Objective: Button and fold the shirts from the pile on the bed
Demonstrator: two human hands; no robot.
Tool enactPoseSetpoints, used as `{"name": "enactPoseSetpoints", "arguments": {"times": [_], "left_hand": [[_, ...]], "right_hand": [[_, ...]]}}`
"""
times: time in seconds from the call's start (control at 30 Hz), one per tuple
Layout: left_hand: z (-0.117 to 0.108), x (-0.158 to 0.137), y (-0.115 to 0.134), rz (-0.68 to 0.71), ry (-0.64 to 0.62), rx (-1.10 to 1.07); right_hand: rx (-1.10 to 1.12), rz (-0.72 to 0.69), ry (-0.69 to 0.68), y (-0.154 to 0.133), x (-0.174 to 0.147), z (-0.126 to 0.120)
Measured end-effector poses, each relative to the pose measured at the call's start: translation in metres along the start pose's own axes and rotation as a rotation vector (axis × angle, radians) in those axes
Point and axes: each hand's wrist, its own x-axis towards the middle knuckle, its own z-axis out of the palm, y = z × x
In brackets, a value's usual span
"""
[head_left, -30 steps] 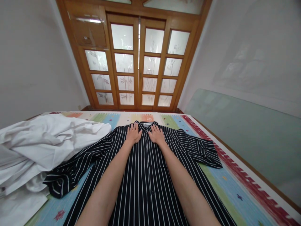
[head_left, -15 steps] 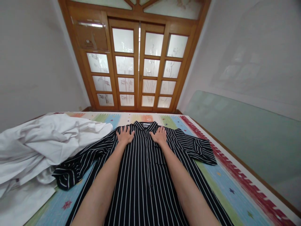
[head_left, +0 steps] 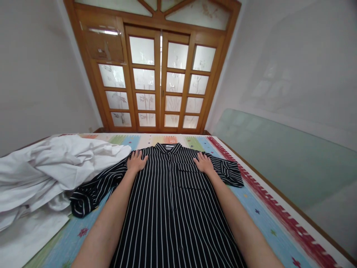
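Note:
A black shirt with white stripes [head_left: 158, 201] lies front side up, its buttoned collar pointing away from me. My left hand [head_left: 136, 161] rests flat on the shirt's left shoulder area, fingers spread. On the opposite shoulder, near the right sleeve, my right hand [head_left: 203, 163] also lies flat with its fingers apart. Neither hand grips the cloth. The left sleeve angles down toward the white cloth, and the right sleeve stretches out to the side. A chest pocket shows left of my right hand. The shirt's lower hem is out of view.
Beneath the shirt spreads a multicoloured patterned cover [head_left: 251, 219]. A rumpled pile of white cloth [head_left: 55, 167] lies at the left, touching the left sleeve. A pale green panel [head_left: 267, 149] runs along the right wall. Wooden glass doors [head_left: 160, 82] stand at the far end.
Both hands have slid outward along the shirt, from beside the collar toward the shoulders. The chest pocket is more exposed. The view has shifted slightly.

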Motion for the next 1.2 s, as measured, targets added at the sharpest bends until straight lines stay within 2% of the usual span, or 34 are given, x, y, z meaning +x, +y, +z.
{"name": "enactPoseSetpoints", "arguments": {"times": [0.1, 0.27, 0.43, 0.5, 0.6, 0.7, 0.77, 0.83, 1.0, 1.13, 1.2], "left_hand": [[-0.003, -0.002, -0.002, -0.005, -0.019, 0.009], [-0.006, -0.007, -0.012, 0.1, -0.061, 0.042], [-0.011, -0.017, -0.013, 0.075, -0.046, 0.068], [-0.013, -0.023, -0.007, 0.073, 0.01, 0.096], [-0.016, -0.034, 0.005, 0.114, 0.095, 0.151], [-0.018, -0.042, 0.014, 0.168, 0.107, 0.162], [-0.019, -0.044, 0.015, 0.176, 0.096, 0.152], [-0.02, -0.046, 0.014, 0.18, 0.084, 0.147], [-0.02, -0.056, 0.016, 0.218, 0.061, 0.098], [-0.013, -0.068, 0.026, 0.379, -0.018, 0.02], [-0.009, -0.072, 0.03, 0.408, -0.061, 0.011]], "right_hand": [[-0.011, 0.056, 0.007, 0.026, -0.011, -0.001], [-0.024, 0.123, 0.008, 0.063, -0.03, -0.005], [-0.019, 0.242, 0.031, 0.097, -0.051, -0.011], [-0.063, 0.296, 0.092, 0.114, -0.061, -0.013], [-0.149, 0.364, 0.27, 0.143, -0.076, -0.015], [-0.004, 0.607, 0.384, 0.171, -0.085, -0.015], [0.174, 0.797, 0.414, 0.187, -0.087, -0.017], [0.301, 0.91, 0.427, 0.2, -0.088, -0.022], [0.372, 0.997, 0.314, 0.21, -0.091, -0.047], [0.453, 0.941, 0.281, 0.191, -0.088, -0.067], [0.474, 0.926, 0.282, 0.174, -0.081, -0.076]]}}
